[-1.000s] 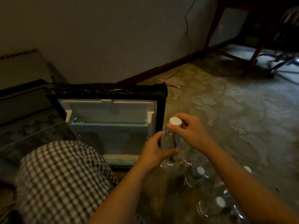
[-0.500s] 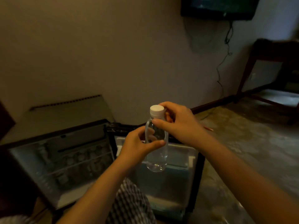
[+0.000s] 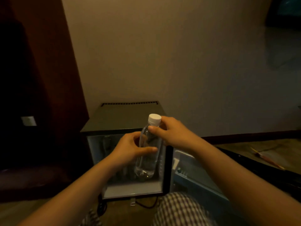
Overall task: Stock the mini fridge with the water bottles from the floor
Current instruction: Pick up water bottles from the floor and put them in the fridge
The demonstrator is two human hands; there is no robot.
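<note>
Clear bottle (image 3: pixel 147 154) was upright just before fridge (image 3: pixel 123 118) opening; L hand (image 3: pixel 128 149) gripped its body, R hand (image 3: pixel 172 134) pinched its neck. Step: carrying in. Next prob. needs a free shelf spot.

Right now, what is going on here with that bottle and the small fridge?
A person is in front of the open mini fridge and holds one clear water bottle nearly upright in both hands. The left hand grips its body; the right hand pinches its neck just under the white cap. The fridge door stands open to the right. The bottle is not yet inside.
</note>
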